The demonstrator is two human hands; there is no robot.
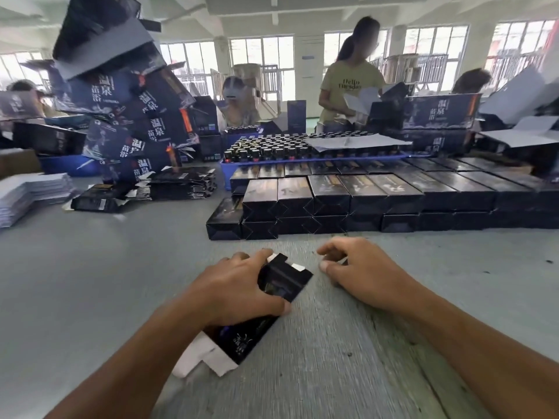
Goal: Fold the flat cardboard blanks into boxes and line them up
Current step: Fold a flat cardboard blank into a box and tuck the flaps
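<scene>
A black cardboard blank [281, 282] lies lengthwise on the grey table [332, 358], its white flaps sticking out at the near end and its far flaps raised. My left hand [239, 288] grips it across the middle, thumb on the right edge. A short way to the right, my right hand [360, 267] hovers over the table with loosely curled fingers and holds nothing. Folded black boxes [348, 201] stand in stacked rows just beyond both hands. A pile of flat black blanks [181, 184] lies at the middle left.
A leaning tower of large printed cartons [130, 110] rises at the left. White sheets [33, 195] are stacked at the left edge. A blue tray of small bottles [290, 149] stands behind the box rows. Other people work across the table.
</scene>
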